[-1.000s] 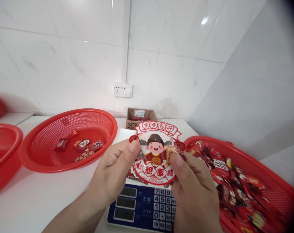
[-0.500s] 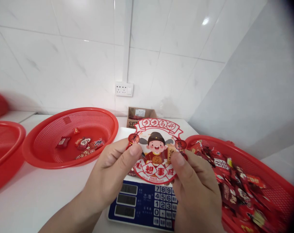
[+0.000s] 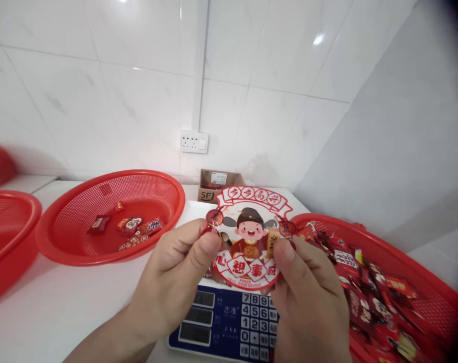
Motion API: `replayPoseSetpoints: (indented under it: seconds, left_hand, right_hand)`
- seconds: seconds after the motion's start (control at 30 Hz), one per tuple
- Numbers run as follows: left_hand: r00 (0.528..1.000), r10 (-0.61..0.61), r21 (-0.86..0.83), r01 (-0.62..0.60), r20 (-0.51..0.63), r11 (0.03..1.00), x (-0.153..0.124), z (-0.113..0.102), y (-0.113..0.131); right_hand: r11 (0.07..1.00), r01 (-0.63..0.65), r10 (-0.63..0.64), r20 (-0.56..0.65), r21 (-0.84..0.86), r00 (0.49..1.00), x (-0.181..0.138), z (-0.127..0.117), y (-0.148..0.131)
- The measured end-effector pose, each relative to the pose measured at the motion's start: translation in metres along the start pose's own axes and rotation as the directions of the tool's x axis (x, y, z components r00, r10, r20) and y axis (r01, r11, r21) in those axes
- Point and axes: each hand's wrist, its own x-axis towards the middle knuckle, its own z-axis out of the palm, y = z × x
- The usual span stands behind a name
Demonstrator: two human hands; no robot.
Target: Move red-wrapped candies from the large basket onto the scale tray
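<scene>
Both hands hold a small red-and-white gift bag [image 3: 251, 237] printed with a cartoon figure and Chinese characters, upright above a blue weighing scale [image 3: 229, 322]. My left hand [image 3: 179, 277] pinches the bag's left edge between thumb and fingers. My right hand [image 3: 308, 297] pinches its right edge the same way. The bag's lower part hides behind my thumbs.
A red mesh basket [image 3: 168, 181] with a few wrapped candies [image 3: 132, 227] sits at the left, another red basket [image 3: 9, 201] beside it. A red basket [image 3: 421, 272] heaped with several red candy packets stands at the right. A cardboard box [image 3: 213, 186] and wall socket [image 3: 193, 142] lie behind.
The bag and both hands have shifted slightly right and down in view; the grip is unchanged.
</scene>
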Motion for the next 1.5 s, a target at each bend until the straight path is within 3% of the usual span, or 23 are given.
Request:
replayPoseSetpoints:
  seconds: [0.23,0.33,0.4,0.53,0.83,1.1,1.3,1.5]
  left_hand:
    - [0.995,-0.002,-0.034,0.005,0.103,0.999,0.0,0.003,0.004]
    - [0.99,0.049,-0.088,-0.037,0.133,0.995,0.0,0.005,0.006]
    - [0.99,0.02,-0.071,-0.01,0.138,0.997,0.0,0.006,0.008]
    - [0.99,0.016,-0.058,-0.008,0.137,0.998,0.0,0.005,0.008]
    - [0.989,0.037,-0.095,-0.023,0.144,0.995,-0.002,0.005,0.004]
    - [0.988,-0.012,-0.138,0.034,0.153,0.99,0.0,0.007,0.008]
    - [0.994,-0.066,-0.139,0.078,0.086,0.987,-0.001,0.009,0.009]
    - [0.995,-0.095,-0.123,0.097,0.017,0.988,-0.003,0.009,0.008]
  right_hand:
    - [1.0,-0.002,0.002,-0.003,0.025,1.0,0.001,-0.002,0.0]
    - [0.994,-0.015,0.012,0.031,0.112,0.999,0.004,-0.001,-0.002]
    - [0.986,-0.041,0.03,0.068,0.161,0.997,0.006,-0.001,-0.004]
    - [0.993,-0.053,0.043,0.094,0.11,0.995,0.007,-0.002,-0.005]
    - [0.998,0.069,-0.069,0.061,0.003,0.996,0.008,-0.009,0.004]
    - [0.977,-0.055,0.024,0.149,0.206,0.989,0.004,-0.001,-0.006]
    - [0.989,-0.053,0.019,0.231,0.141,0.973,0.004,-0.002,-0.011]
    - [0.996,0.085,-0.083,0.059,-0.034,0.995,0.005,-0.009,0.0]
